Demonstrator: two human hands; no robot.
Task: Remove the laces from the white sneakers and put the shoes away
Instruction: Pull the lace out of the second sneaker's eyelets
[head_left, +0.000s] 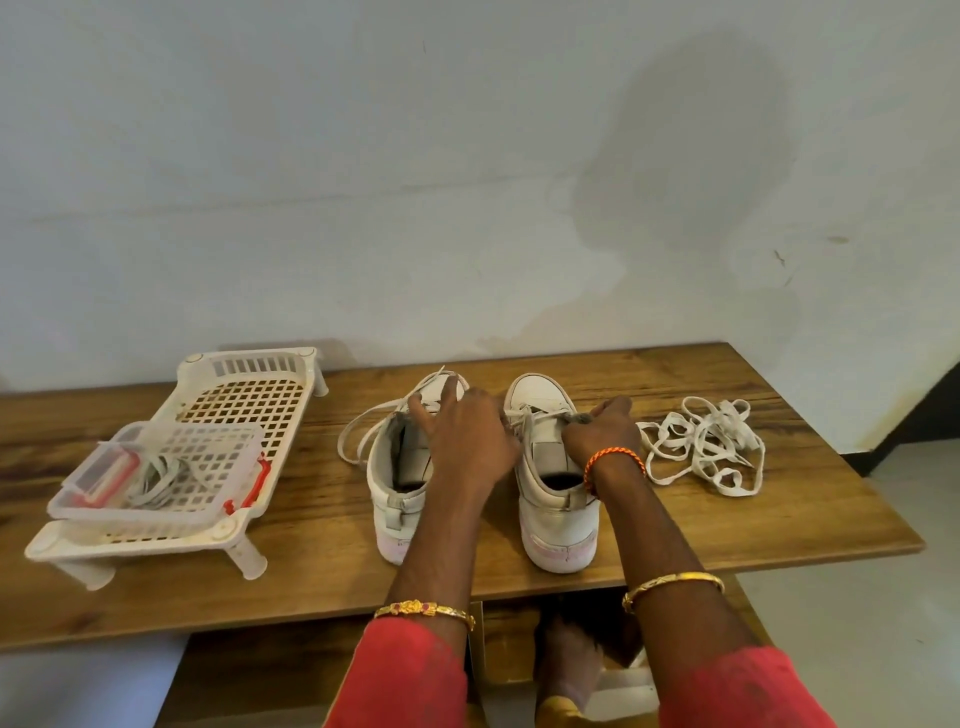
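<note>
White sneakers (556, 467) stand heels-near on wooden table (779, 519). Right hand (602, 431) pinches right shoe's lace (524, 410); left hand (462, 431) rests spread, fingers relaxed, across left shoe (400, 467). Loose lace pile (701, 441) lies just right.

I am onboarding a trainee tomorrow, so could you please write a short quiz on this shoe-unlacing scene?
1. True or false: the heap of loose white flat laces lies on the brown wooden table to the right of both shoes.
2. Which shoe does the right hand work on: A, the left white sneaker; B, the right white sneaker?
3. Fill in: the small clear plastic basket sits on the white plastic slotted ____.

Key:
1. True.
2. B; it pinches the lace near that shoe's tongue, while the left hand rests spread between the shoes.
3. Rack.
</note>
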